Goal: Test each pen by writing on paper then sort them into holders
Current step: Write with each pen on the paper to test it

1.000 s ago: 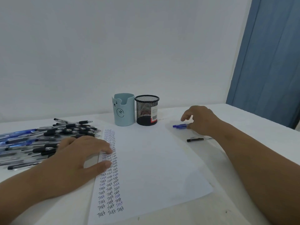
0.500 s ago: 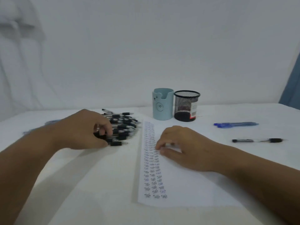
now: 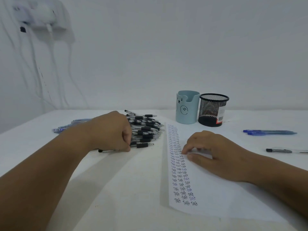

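A heap of black-grip pens lies left of the white paper, which has columns of "Test" written down its left side. My left hand sits at the near edge of the heap, fingers curled round a black pen whose other end pokes out under the wrist. My right hand rests on the paper and holds nothing, its fingertips touching the sheet beside the writing. Behind the paper stand a light blue bear holder and a black mesh holder, side by side.
Two blue pens and one black pen lie on the white table to the right of the paper. More blue pens lie behind my left forearm. A wall with cables stands close behind the table.
My right hand left the blue pens on the right and came to rest on the paper. My left hand went from the paper to the pen heap and closed on a pen.
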`<action>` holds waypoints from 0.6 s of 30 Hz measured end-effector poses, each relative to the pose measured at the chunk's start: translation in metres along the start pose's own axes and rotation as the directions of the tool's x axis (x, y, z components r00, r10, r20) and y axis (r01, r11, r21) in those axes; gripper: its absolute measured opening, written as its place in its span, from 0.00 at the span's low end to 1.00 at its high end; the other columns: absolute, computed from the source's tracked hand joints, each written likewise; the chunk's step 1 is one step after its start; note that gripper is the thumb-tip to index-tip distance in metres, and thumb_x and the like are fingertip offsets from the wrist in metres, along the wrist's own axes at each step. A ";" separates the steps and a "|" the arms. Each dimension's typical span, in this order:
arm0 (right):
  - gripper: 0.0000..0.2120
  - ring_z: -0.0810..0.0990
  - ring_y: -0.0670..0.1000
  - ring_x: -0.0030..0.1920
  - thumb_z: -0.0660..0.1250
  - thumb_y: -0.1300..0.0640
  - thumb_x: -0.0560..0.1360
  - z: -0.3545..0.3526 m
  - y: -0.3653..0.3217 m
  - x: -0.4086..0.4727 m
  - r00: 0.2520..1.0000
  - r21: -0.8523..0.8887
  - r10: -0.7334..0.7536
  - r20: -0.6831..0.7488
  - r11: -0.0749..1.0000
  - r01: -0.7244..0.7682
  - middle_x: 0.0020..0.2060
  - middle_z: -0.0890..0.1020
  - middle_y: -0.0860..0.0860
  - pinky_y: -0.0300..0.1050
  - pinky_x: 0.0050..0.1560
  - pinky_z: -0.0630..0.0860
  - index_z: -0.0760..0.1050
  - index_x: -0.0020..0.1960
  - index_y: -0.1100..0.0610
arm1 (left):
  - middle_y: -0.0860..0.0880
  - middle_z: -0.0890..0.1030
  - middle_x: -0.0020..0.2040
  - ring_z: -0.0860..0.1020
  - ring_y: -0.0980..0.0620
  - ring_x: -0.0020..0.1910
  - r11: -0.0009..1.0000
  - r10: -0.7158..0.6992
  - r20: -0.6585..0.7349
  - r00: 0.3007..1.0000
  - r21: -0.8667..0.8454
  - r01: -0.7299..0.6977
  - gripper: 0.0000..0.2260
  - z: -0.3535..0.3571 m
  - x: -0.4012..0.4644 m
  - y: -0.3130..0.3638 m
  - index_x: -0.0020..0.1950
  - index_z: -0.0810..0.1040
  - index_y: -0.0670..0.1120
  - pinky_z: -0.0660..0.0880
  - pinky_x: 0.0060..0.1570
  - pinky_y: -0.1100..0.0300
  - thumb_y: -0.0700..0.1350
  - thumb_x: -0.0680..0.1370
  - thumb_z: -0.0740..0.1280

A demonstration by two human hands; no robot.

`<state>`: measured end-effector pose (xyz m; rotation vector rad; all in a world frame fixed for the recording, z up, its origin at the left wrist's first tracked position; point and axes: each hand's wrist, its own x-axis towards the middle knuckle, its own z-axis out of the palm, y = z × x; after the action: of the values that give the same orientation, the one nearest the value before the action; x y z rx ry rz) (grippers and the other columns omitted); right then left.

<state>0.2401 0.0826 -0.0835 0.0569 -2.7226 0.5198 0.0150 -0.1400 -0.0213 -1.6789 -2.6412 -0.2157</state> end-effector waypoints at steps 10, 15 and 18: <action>0.05 0.77 0.46 0.51 0.67 0.50 0.79 -0.001 -0.002 0.002 1.000 -0.016 -0.005 0.001 1.000 0.005 0.48 0.79 0.38 0.32 0.52 0.69 0.81 0.53 0.43 | 0.50 0.84 0.37 0.81 0.44 0.31 0.732 -0.069 -0.343 0.937 -0.656 -0.186 0.02 -0.002 -0.002 0.020 0.48 0.80 0.51 0.75 0.33 0.56 0.46 0.81 0.68; 0.05 0.77 0.46 0.53 0.69 0.50 0.79 -0.008 -0.003 0.004 0.999 -0.005 0.019 0.045 1.000 -0.019 0.50 0.80 0.38 0.33 0.52 0.71 0.81 0.53 0.42 | 0.45 0.77 0.33 0.67 0.50 0.27 0.481 -0.194 -0.324 0.926 -0.854 -0.198 0.06 0.009 0.002 0.021 0.45 0.87 0.46 0.66 0.27 0.62 0.46 0.71 0.76; 0.04 0.76 0.46 0.53 0.69 0.49 0.78 -0.012 -0.003 0.010 0.993 -0.010 0.048 0.111 0.999 -0.047 0.51 0.79 0.39 0.33 0.52 0.71 0.79 0.53 0.41 | 0.36 0.71 0.33 0.62 0.49 0.27 0.444 -0.233 -0.270 0.934 -0.884 -0.145 0.08 0.017 0.005 0.024 0.36 0.83 0.41 0.62 0.28 0.60 0.39 0.75 0.75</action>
<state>0.2357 0.0846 -0.0685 0.0201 -2.8408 0.5354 0.0356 -0.1230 -0.0350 -1.4107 -2.3235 -2.0476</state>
